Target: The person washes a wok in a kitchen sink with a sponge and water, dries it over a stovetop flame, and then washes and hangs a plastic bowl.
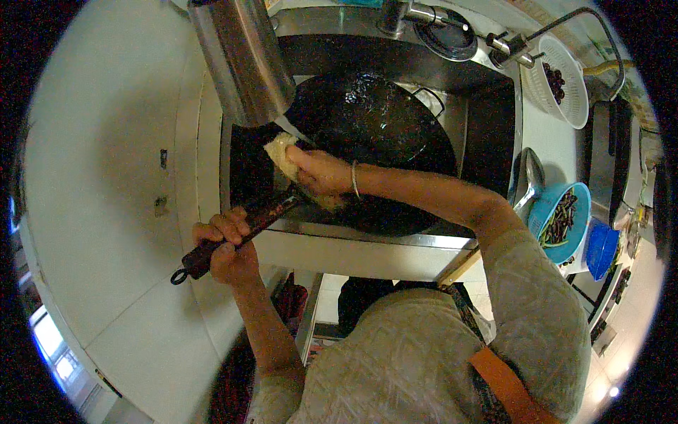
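Note:
A dark wok (365, 127) sits in a stainless-steel sink (490, 122), its surface wet and shiny. My left hand (230, 246) is closed around the wok's long dark handle (270, 209), which has a hanging ring at its end. In my right hand (320, 172) is a pale yellow sponge or cloth (280, 151), held at the wok's near-left side by the base of the handle. My right forearm crosses over the wok and hides part of it. A wire loop handle (438, 98) shows at the wok's far right edge.
A large metal cylinder (241, 63) hangs over the sink's left side, near my right hand. Behind the sink stands a faucet (394, 16). On the right are a white colander (574, 100) with dark round fruit, a ladle (529, 175) and a blue bowl (535, 217) of cut bean-like vegetables.

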{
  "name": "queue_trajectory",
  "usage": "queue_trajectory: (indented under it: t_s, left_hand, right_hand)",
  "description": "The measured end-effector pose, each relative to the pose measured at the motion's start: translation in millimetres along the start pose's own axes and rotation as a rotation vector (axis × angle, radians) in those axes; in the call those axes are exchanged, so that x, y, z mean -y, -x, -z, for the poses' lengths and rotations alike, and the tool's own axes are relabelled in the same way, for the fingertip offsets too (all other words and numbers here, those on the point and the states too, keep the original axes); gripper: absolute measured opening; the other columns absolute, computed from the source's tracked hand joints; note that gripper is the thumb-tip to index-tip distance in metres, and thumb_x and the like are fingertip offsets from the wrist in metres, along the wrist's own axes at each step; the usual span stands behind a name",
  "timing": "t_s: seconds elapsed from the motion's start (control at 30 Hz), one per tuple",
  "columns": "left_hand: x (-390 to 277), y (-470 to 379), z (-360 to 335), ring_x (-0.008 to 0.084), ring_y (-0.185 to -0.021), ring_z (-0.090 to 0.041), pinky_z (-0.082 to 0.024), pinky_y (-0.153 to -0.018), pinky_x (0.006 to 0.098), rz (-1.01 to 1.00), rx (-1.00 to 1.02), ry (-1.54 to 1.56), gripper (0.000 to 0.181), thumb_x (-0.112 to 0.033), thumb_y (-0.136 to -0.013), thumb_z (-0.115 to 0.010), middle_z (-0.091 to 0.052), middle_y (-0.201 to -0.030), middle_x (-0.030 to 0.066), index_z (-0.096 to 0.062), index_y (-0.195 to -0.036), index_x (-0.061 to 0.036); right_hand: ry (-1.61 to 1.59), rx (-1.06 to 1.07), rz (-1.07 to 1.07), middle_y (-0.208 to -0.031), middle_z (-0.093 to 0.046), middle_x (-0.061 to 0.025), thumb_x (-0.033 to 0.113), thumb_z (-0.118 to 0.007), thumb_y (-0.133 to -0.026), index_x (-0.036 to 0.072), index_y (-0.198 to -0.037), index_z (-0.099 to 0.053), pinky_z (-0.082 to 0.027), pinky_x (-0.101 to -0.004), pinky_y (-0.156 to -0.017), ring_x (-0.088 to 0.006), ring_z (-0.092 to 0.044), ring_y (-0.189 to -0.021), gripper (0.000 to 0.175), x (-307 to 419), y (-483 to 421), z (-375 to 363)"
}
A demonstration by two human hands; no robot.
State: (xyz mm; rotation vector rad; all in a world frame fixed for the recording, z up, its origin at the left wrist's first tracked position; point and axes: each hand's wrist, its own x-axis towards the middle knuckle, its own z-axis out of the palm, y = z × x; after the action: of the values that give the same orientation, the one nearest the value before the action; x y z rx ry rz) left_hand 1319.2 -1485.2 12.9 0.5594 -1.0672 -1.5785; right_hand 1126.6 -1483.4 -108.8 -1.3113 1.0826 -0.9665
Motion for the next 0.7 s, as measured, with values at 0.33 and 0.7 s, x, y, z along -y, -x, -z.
queue_trajectory:
  t_s: [0.33,0.7]
  left_hand:
    - [5,14,-16,0.0213,-0.065,-0.052,-0.035,-0.074,0.0396,-0.058,0.049,-0.074,0.023,-0.014,-0.067,-0.064,-0.054,-0.065,0.0056,-0.045,-0.08,-0.0109]
    - [-2,22,-21,0.0209,-0.061,-0.05,-0.035,-0.067,0.0376,-0.065,0.058,-0.068,0.023,-0.016,-0.069,-0.065,-0.052,-0.063,0.0062,-0.045,-0.08,-0.0109]
  right_hand:
    - [1.083,-0.378,-0.644,-0.103,-0.054,-0.0229,0.011,-0.048,-0.081,0.007,-0.115,-0.033,-0.051,-0.0429,-0.059,-0.037,-0.06,-0.081,0.038,-140,-52,141]
    - [1.015,0.179,-0.339,-0.109,-0.052,-0.019,0.016,-0.043,-0.083,0.0,-0.123,-0.034,-0.044,-0.0338,-0.073,-0.0251,-0.055,-0.087,0.045,-146,-14,31]
